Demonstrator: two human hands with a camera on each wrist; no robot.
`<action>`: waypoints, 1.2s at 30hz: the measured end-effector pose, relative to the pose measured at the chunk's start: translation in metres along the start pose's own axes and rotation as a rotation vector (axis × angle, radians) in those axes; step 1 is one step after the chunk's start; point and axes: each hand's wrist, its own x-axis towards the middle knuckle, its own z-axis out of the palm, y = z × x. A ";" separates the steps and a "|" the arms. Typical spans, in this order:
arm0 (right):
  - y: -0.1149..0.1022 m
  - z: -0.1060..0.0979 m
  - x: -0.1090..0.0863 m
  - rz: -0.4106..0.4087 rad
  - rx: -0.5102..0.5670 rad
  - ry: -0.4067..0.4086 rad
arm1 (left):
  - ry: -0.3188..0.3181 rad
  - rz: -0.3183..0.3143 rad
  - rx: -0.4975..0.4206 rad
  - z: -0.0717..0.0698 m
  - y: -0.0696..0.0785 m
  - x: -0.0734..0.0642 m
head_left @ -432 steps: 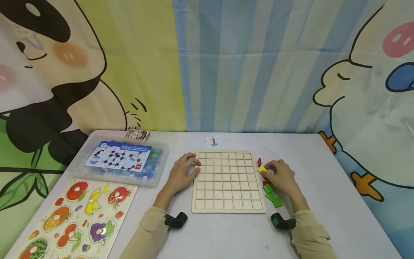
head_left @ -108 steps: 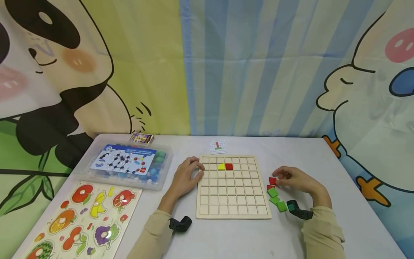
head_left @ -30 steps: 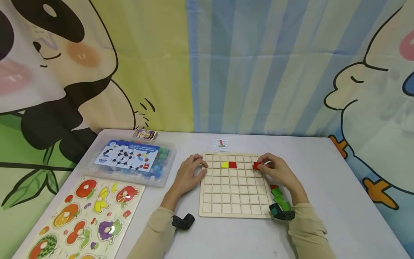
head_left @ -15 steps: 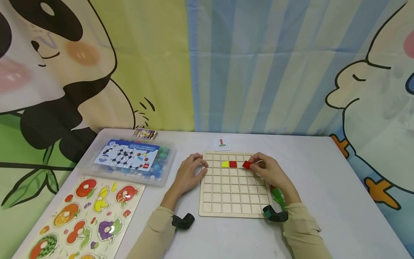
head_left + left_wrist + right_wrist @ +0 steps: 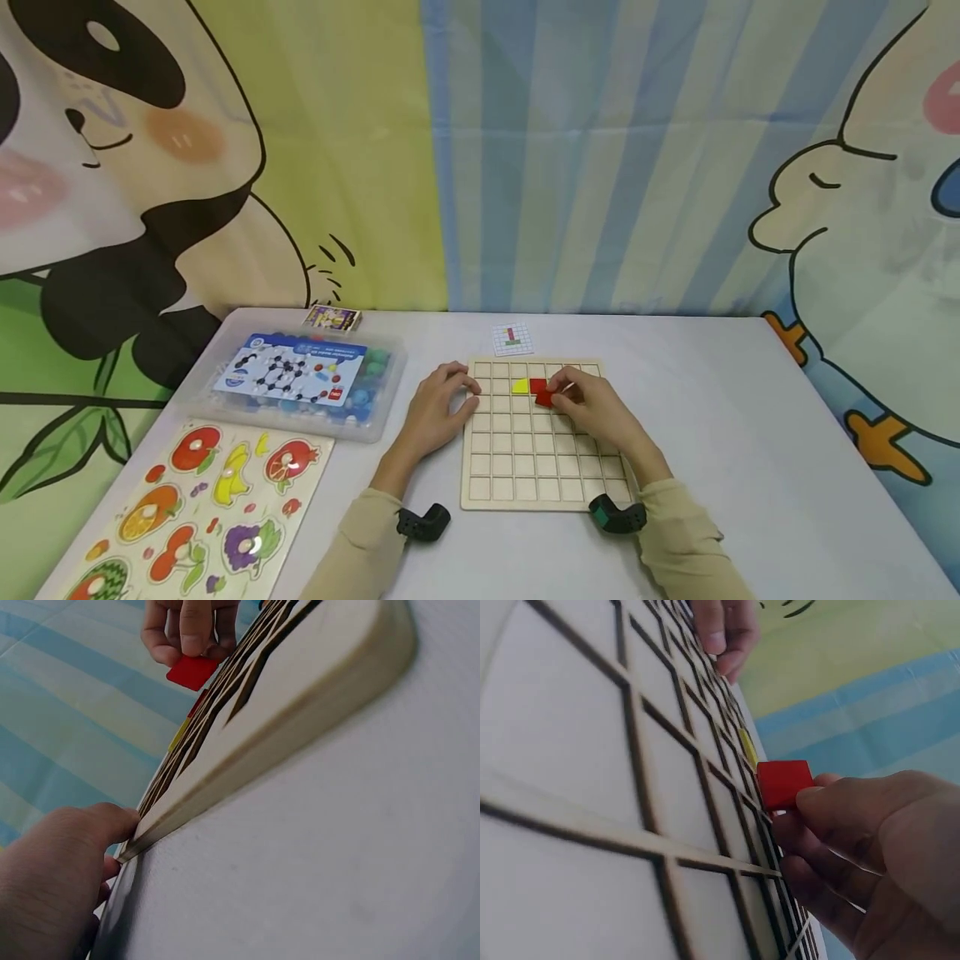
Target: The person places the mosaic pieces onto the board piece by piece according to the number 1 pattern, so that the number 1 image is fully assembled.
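My right hand (image 5: 596, 408) pinches a red square tile (image 5: 784, 784) between thumb and fingers, tilted close over the wooden grid board (image 5: 540, 503). Just behind it, a second red tile (image 5: 537, 384) and a yellow piece (image 5: 520, 386) lie side by side in the board's second row. At the board's left edge rests my left hand (image 5: 438, 408), fingers relaxed and fingertips on the rim. In the left wrist view the held tile (image 5: 192, 673) hangs slightly above the grid. The loose green tiles right of the board are hidden by the right arm.
Behind the board lies a small pattern card (image 5: 512, 339). To the left stand a clear plastic box (image 5: 378, 417) with a blue label and a small purple box (image 5: 332, 318). A fruit puzzle board (image 5: 258, 508) lies at the front left. Each wrist wears a black camera (image 5: 423, 522).
Since the first frame, the yellow piece and one red tile have come onto the board. My right hand has carried another red tile leftward over the grid; my left hand has stayed at the rim.
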 end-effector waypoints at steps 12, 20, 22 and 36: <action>-0.004 0.011 -0.002 -0.056 -0.135 0.032 | 0.021 0.014 0.005 0.001 -0.003 -0.003; -0.006 0.008 0.000 -0.058 -0.155 -0.010 | 0.003 0.002 0.000 -0.001 -0.003 0.000; -0.006 0.006 -0.001 -0.046 -0.160 -0.025 | 0.006 0.011 -0.001 -0.001 -0.002 0.001; -0.004 -0.005 -0.015 -0.063 -0.172 -0.131 | -0.010 -0.003 0.002 0.001 0.000 0.000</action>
